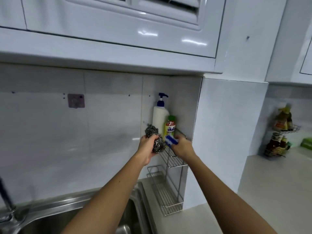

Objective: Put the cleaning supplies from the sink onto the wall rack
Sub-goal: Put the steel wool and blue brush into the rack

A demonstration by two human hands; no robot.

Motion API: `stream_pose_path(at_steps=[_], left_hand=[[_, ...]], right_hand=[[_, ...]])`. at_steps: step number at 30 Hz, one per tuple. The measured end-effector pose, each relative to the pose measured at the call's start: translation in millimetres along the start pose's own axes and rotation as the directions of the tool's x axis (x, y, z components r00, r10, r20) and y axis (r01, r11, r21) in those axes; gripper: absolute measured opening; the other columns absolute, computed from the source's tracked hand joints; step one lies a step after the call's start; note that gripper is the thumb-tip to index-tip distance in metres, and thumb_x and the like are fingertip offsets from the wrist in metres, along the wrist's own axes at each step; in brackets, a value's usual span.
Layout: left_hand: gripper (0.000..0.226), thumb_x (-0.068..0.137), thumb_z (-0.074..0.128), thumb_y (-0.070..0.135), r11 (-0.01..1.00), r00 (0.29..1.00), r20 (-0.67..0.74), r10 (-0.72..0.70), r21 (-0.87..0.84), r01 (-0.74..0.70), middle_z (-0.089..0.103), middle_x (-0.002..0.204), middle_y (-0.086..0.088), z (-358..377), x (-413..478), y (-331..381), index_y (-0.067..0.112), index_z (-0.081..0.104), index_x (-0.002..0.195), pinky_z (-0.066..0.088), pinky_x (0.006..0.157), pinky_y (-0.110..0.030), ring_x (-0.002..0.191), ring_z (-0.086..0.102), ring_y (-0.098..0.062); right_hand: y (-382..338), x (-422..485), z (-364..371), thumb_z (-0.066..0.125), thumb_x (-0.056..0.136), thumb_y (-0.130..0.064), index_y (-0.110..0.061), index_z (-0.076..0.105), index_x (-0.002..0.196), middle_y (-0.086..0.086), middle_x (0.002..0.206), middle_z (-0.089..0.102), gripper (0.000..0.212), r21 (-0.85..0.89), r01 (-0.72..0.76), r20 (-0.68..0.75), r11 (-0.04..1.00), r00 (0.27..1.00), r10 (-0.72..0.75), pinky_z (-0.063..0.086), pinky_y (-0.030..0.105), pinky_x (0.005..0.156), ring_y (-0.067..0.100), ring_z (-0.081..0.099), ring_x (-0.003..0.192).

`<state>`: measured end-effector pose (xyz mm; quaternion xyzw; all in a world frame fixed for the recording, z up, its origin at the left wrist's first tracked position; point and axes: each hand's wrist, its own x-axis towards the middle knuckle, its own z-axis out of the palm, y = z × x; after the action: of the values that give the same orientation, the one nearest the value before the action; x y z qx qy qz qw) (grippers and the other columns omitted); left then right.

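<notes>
While both arms reach up from below, the left hand (pixel 146 149) clamps a steel scourer (pixel 158 144) in its fingers, held just left of the wire rack (pixel 173 159) at top-shelf height. A second scourer (pixel 151 130) sits just above and behind it, touching the first; whether it rests on the rack's edge or is also held, I cannot tell. Right hand (pixel 183 147) is closed around a blue-and-white brush (pixel 171 141), held over the top shelf, bristles toward the left.

On the top shelf, against the tiled wall corner: a white pump bottle (pixel 159 116) with blue pump, upright; just right of it a yellow bottle (pixel 170 126) with green cap, label reading "Jul..." in blue and a red "7" patch above. Rest of print too small to read.

Rack has two more wire shelves below, both bare; the lowest stands by the counter (pixel 219 215). Steel sink (pixel 108 200) lower left, under the forearms; tap (pixel 7 201) at far left. Pink hook pad (pixel 76 100) on the wall tiles. White cabinets (pixel 118 27) overhead. Far right, a small wire stand (pixel 293 129) holds dark sauce bottles (pixel 276 144), blurred.
</notes>
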<state>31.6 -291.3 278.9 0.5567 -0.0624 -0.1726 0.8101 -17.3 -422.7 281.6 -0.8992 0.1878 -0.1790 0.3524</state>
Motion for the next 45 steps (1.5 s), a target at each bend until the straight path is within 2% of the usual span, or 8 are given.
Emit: stream_pose_path(at_steps=[11,16,22,25,31,36,39,45], left_hand=[[0.059,0.093,0.058,0.018,0.993,0.986,-0.13,0.101,0.071,-0.092,0.054,0.119,-0.013,7,14,5,0.013,0.025,0.142,0.056,0.081,-0.04,0.101,0.061,-0.028],[0.029,0.096,0.052,0.016,0.97,0.982,-0.095,0.165,0.193,-0.144,0.053,0.125,-0.014,23,14,8,0.029,0.035,0.116,0.055,0.09,-0.055,0.111,0.061,-0.034],[0.012,0.094,0.053,0.028,0.916,0.984,-0.02,0.175,0.371,-0.155,0.059,0.126,-0.012,49,26,-4,0.03,0.05,0.105,0.052,0.097,-0.051,0.111,0.061,-0.03],[0.024,0.091,0.05,0.032,0.866,0.988,0.026,0.152,0.479,-0.145,0.063,0.12,-0.009,64,27,-14,0.03,0.052,0.115,0.053,0.096,-0.049,0.107,0.063,-0.028],[0.034,0.095,0.043,0.027,0.615,0.982,0.078,0.173,0.77,-0.169,0.061,0.102,-0.004,84,20,-32,0.022,0.05,0.128,0.037,0.051,-0.025,0.072,0.055,-0.015],[0.058,0.095,0.044,0.034,0.466,0.975,0.062,0.212,0.871,-0.157,0.054,0.136,-0.015,86,26,-40,0.015,0.025,0.147,0.049,0.09,-0.039,0.116,0.056,-0.034],[0.062,0.096,0.036,0.042,0.223,0.959,0.1,0.266,0.961,-0.162,0.041,0.147,-0.019,76,31,-46,0.011,0.026,0.148,0.033,0.109,-0.046,0.134,0.035,-0.038],[0.063,0.097,0.018,0.047,0.051,0.992,0.118,0.047,0.991,-0.12,0.03,0.157,-0.009,55,48,-42,0.012,0.043,0.144,0.017,0.115,-0.049,0.148,0.013,-0.027]], right_hand=[[8,27,23,0.046,0.094,-0.038,-0.009,0.046,0.13,0.017,0.127,0.059,0.046,-0.229,0.093,0.178,0.969,0.983,-0.053,0.046,0.039,0.093,0.035,0.055,0.115],[22,14,15,0.033,0.097,-0.038,-0.018,0.051,0.127,0.016,0.126,0.062,0.04,-0.389,0.18,0.211,0.903,0.972,-0.103,0.047,0.042,0.094,0.035,0.058,0.114],[55,-16,14,0.043,0.096,-0.019,-0.008,0.068,0.106,0.013,0.105,0.072,0.029,-0.428,0.349,-0.101,0.834,0.898,-0.428,0.052,0.036,0.084,0.033,0.066,0.094],[79,-33,19,0.053,0.089,-0.013,-0.001,0.063,0.12,0.018,0.123,0.066,0.035,-0.416,0.32,-0.198,0.851,0.882,-0.428,0.051,0.042,0.096,0.034,0.062,0.114],[97,-47,11,0.031,0.102,-0.021,-0.011,0.014,0.152,0.005,0.161,0.015,0.054,-0.366,0.285,-0.093,0.886,0.936,-0.34,0.016,0.034,0.12,0.02,0.014,0.149],[102,-52,19,0.033,0.1,-0.018,-0.011,0.002,0.152,0.004,0.162,0.007,0.061,-0.297,0.239,-0.111,0.924,0.953,-0.282,0.013,0.035,0.12,0.02,0.006,0.15],[99,-53,28,0.036,0.097,-0.014,-0.011,0.003,0.152,0.004,0.162,0.003,0.065,-0.31,0.298,-0.097,0.903,0.935,-0.342,0.014,0.038,0.12,0.02,0.005,0.15],[96,-49,43,0.042,0.091,-0.012,-0.009,0.013,0.152,0.008,0.161,0.013,0.067,-0.375,0.245,-0.149,0.894,0.936,-0.319,0.021,0.046,0.119,0.026,0.016,0.148]])
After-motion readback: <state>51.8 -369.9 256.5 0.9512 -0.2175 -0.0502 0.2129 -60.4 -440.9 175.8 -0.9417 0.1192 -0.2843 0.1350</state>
